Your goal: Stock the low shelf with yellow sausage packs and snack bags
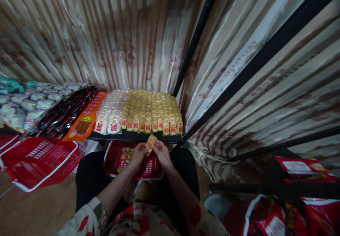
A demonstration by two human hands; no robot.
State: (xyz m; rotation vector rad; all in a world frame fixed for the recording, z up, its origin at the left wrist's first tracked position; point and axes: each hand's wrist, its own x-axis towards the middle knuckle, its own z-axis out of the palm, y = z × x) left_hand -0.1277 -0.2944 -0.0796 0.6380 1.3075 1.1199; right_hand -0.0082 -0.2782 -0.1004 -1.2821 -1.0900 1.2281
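Between my two hands is a small yellow wrapped snack packet (151, 141) with an orange-red label, raised above a red plastic basket (111, 158). My left hand (139, 153) pinches its left side, and my right hand (161, 151) grips its right side. Several similar packets (126, 154) lie in the left part of the basket, which rests by my lap. Just beyond my hands, rows of yellow snack packets (151, 112) stand packed on a black shelf (132, 135). White snack packets (111, 113) adjoin them on the left.
Left along the shelf lie an orange snack bag (85, 119), dark shiny packets (66, 112) and white-wrapped packets (37, 103). Another red basket (42, 161) with a white handle is at lower left. Black frame bars (228, 90) slant at right. Red packages (276, 218) fill the lower right.
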